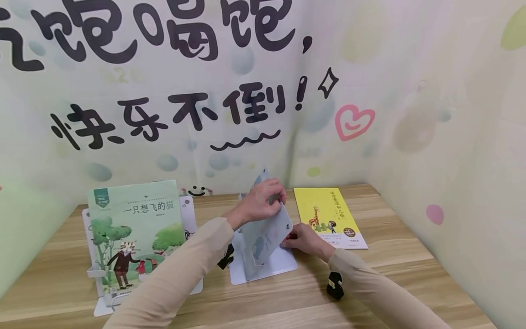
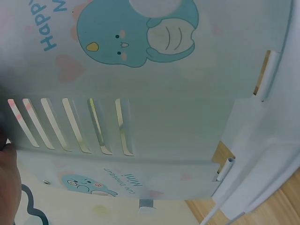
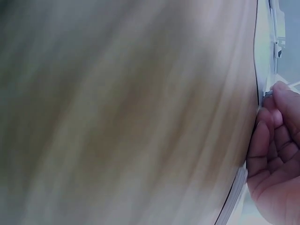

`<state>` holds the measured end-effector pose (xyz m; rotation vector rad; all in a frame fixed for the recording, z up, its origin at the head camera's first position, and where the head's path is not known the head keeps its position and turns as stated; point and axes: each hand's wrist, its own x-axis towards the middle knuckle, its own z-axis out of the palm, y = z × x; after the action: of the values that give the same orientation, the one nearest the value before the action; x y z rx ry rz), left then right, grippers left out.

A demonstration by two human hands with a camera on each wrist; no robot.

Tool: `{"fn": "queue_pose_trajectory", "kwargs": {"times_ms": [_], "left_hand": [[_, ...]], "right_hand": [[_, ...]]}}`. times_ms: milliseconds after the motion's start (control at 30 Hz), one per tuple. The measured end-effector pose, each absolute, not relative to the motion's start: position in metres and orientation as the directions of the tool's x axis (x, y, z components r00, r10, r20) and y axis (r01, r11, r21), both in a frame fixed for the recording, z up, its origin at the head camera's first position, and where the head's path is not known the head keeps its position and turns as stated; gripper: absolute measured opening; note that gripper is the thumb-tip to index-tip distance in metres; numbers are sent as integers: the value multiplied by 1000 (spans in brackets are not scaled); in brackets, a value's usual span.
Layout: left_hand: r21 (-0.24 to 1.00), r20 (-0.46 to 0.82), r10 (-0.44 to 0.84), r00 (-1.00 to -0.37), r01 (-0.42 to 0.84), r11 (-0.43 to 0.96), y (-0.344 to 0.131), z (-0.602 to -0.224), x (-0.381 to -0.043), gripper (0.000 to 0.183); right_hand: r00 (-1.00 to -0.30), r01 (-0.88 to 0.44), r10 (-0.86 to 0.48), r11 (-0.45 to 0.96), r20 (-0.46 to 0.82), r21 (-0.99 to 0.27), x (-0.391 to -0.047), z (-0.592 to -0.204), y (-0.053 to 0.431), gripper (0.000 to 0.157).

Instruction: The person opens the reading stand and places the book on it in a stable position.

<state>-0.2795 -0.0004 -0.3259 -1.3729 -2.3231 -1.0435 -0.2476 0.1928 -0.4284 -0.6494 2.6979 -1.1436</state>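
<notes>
A pale blue folding book stand (image 1: 267, 235) stands tilted up from its white base plate (image 1: 281, 264) at the middle of the table. My left hand (image 1: 263, 201) grips the upper part of its panel. In the left wrist view the panel (image 2: 183, 124) shows a row of slots and a cartoon dinosaur print, with that hand's edge at far left. Low on the right side, my right hand (image 1: 308, 240) is at the base plate's edge. The right wrist view has its thumb and curled fingers (image 3: 262, 145) pinching the stand's edge close to the wood.
Left of it, a green picture book (image 1: 139, 228) leans on a second white book stand (image 1: 189, 214). A yellow book (image 1: 328, 214) lies flat behind my right hand on the wooden table (image 1: 394, 256). A printed cloth wall (image 1: 255, 160) rises behind the table.
</notes>
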Motion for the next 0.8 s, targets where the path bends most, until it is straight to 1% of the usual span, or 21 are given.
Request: {"fn": "queue_pose_trajectory", "kwargs": {"times_ms": [133, 567, 800], "left_hand": [[444, 524, 673, -522, 842, 307, 0, -328, -280, 14], [449, 527, 666, -527, 839, 309, 4, -332, -281, 13], [472, 492, 673, -552, 819, 327, 4, -332, -280, 14]], "right_hand": [[-896, -337, -442, 616, 42, -712, -246, -427, 191, 15], [-899, -310, -437, 619, 12, -721, -244, -425, 189, 18], [-902, -300, -433, 624, 1, -721, -241, -425, 188, 18]]}}
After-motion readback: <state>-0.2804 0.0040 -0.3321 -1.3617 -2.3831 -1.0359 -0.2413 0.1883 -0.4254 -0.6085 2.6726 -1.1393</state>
